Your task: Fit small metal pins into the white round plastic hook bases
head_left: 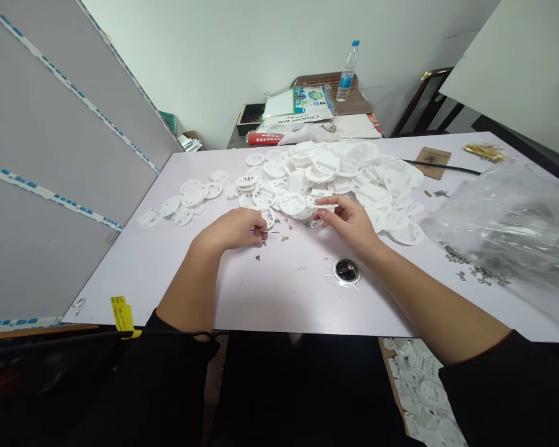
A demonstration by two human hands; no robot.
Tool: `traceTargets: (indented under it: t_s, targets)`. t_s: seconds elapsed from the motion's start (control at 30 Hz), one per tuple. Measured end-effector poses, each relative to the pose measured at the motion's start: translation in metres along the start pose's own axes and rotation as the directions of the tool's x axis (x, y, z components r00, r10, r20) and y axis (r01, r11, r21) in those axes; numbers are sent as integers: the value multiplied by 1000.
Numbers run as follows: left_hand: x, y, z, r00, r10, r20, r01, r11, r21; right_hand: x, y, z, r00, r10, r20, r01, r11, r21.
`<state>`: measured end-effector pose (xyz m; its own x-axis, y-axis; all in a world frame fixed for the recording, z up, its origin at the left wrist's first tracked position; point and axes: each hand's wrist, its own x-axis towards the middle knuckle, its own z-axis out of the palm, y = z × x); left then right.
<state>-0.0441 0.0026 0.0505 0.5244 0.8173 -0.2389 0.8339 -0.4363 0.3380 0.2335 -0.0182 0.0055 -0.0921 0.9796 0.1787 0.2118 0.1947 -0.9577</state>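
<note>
White tabletop (270,298) across most of the view, grey panel (60,155) along its left edge, papers (298,105) and water bottle (347,73) on a separate surface behind. Big heap of white plastic discs (317,174) at center back, looser spread of same discs (189,197) to the left. Clear plastic bag (507,217) at right, small metal clips (470,267) spilled just beside it. More discs in a cardboard tray (422,388) below the near tabletop edge, right side. Taped round ring (346,270) on the tabletop, just in front of the right hand (351,226). Left hand (230,228) low over the tabletop, fingers (254,220) together, pinched on a thin metal pin (265,231). Right hand at front edge of heap, fingers (323,200) clamped on one white disc (330,205), disc held edge-on, just above the heap and well apart from the pin. Tiny metal bits (284,238) scattered between both hands. Fingertip pinch looks right for parts this small; loose bits best kept clear of both wrists.
</note>
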Motion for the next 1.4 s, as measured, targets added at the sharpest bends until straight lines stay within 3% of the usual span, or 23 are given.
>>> traceTargets:
  t_s: [0.3,0.57,0.8,0.9,1.0,1.1,1.2,1.4]
  targets:
    - [6,3,8,999,-6,37,3,997,81,0,0,2,1000,1,7,-2,997,73]
    - [4,7,4,999,-46,14,43,989,143,0,-1,2,1000,16,25,-17,999,51]
    - [9,-1,10,999,-25,-26,26,997,70,0,-1,2,999,17,28,-19,998,66]
    - [7,-1,9,998,53,-45,-51,998,32,0,-2,2,1000,12,29,-14,998,66]
    - [4,4,5,981,131,-144,-149,981,-122,0,-1,2,1000,-11,24,11,1000,12]
    - [4,11,5,959,111,-259,-203,910,-362,-2,1,2,996,-80,36,81,995,-54]
    - [8,17,10,926,47,-374,-257,806,-534,-4,3,4,970,-225,87,234,967,-101]
    - [17,27,22,903,-37,-428,-249,766,-593,-6,7,4,884,-430,185,465,851,-244]
